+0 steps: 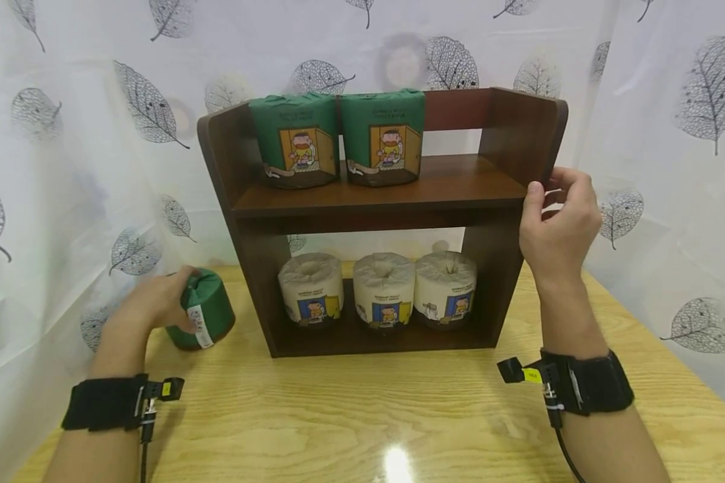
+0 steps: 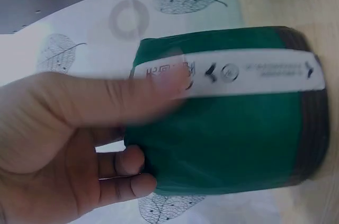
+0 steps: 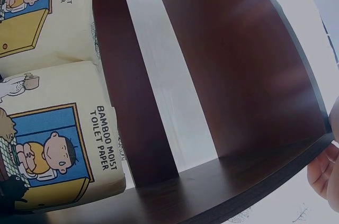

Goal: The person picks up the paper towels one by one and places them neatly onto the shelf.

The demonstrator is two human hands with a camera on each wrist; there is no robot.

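My left hand (image 1: 154, 302) grips a green-wrapped toilet paper roll (image 1: 220, 312) over the table, left of the shelf. In the left wrist view its thumb lies over the white label strip (image 2: 265, 73), while fingers curl at the roll's end. With my right hand (image 1: 560, 225) I hold the right side panel of a dark brown two-tier shelf (image 1: 459, 178), thumb on its front edge at the height of the upper board. Two green rolls stand upright on the upper board, a left one (image 1: 272, 144) and a right one (image 1: 362, 147).
On the lower tier stand three cream toilet paper rolls, a left one (image 1: 293, 295), a middle one (image 1: 365, 292) and a right one (image 1: 429, 288). The shelf rests on a light wooden table (image 1: 338, 409). A white leaf-patterned curtain (image 1: 217, 40) surrounds the back and sides.
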